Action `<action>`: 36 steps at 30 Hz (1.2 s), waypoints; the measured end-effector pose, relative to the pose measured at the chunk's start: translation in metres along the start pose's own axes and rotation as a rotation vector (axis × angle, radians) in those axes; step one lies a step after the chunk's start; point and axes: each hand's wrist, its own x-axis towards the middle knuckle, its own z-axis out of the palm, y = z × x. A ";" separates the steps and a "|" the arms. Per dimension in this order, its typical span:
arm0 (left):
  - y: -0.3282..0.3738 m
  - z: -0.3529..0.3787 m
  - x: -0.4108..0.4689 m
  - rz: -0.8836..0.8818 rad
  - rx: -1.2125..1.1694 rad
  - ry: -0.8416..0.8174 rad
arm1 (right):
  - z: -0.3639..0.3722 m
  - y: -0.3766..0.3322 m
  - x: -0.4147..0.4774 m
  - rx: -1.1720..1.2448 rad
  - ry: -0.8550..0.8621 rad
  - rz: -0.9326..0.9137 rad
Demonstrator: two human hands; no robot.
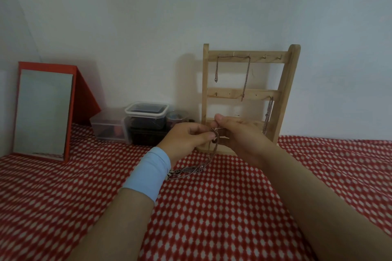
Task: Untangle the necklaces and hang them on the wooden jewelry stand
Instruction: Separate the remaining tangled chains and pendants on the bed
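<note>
Tangled necklaces (191, 170) were seen bunched on the red-dotted cloth (233, 207) beside the left wrist, with one strand drawn up. The strand was pinched at a knot by the left hand (186, 137) and the right hand (239, 133), fingertips close together. Judged best: slack kept, loops teased apart, no hard pulling. Open cloth was left on the right. Just behind the hands, the wooden jewelry stand (224, 93) carried hung chains (246, 78); its top-right hooks were free.

Dim, soft-focus wide-angle view; stand (248, 95) throws a leftward wall shadow.
</note>
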 end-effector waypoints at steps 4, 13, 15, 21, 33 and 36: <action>-0.001 -0.002 0.001 0.007 -0.011 -0.026 | -0.003 -0.003 -0.001 -0.112 0.044 0.014; 0.000 0.002 -0.002 0.010 0.022 -0.067 | -0.003 -0.005 -0.004 -0.135 -0.003 0.025; -0.002 0.005 -0.001 0.006 -0.036 -0.046 | -0.002 -0.006 -0.004 -0.144 -0.022 0.015; -0.008 0.011 0.004 0.021 -0.384 -0.051 | -0.001 -0.009 -0.005 -0.074 -0.052 -0.008; -0.004 0.015 -0.002 -0.050 -0.610 -0.204 | -0.004 -0.010 -0.005 -0.141 -0.053 -0.076; -0.007 0.012 -0.002 -0.052 -0.538 -0.160 | -0.004 -0.011 -0.004 -0.198 -0.046 -0.081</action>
